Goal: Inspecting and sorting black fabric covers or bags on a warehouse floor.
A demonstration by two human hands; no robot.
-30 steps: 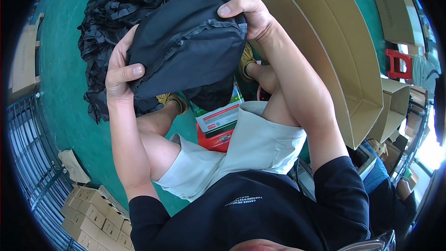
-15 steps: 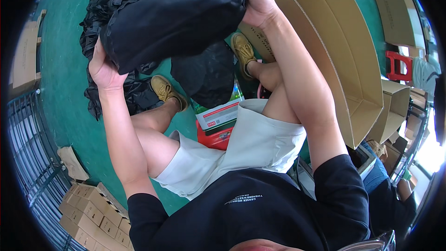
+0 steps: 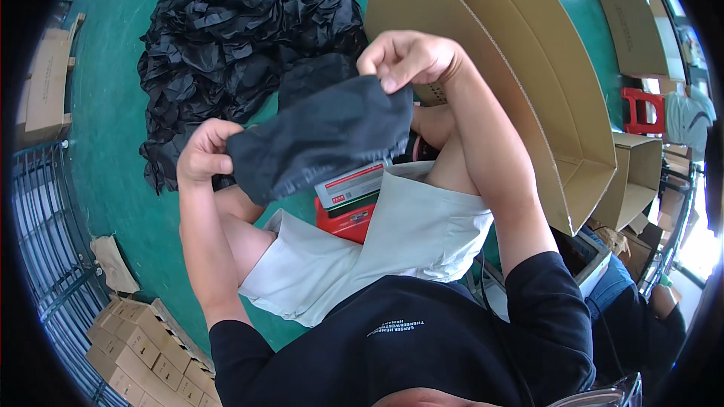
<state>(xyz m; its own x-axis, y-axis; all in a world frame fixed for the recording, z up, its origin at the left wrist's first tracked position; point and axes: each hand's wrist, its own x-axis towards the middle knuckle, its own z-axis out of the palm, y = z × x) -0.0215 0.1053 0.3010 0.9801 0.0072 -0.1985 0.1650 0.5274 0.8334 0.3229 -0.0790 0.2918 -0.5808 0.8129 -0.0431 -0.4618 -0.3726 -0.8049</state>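
Black cloth (image 3: 320, 136) is held between the left hand (image 3: 207, 153), pinching its left end, and the right hand (image 3: 413, 59), gripping its upper right corner. Beyond both hands, dark fabric (image 3: 245, 38) lies heaped on the green floor (image 3: 113, 143); a cardboard box (image 3: 528, 68) stands right of the right hand.

the held black cloth (image 3: 324, 136) is blurred and hides part of the white package (image 3: 360, 183). the left hand (image 3: 202, 152) and right hand (image 3: 418, 59) each have some fingertips out of sight behind it. the top edge cuts off the large carton (image 3: 539, 79); lettering on the stacked boxes (image 3: 147, 350) is too small to read.
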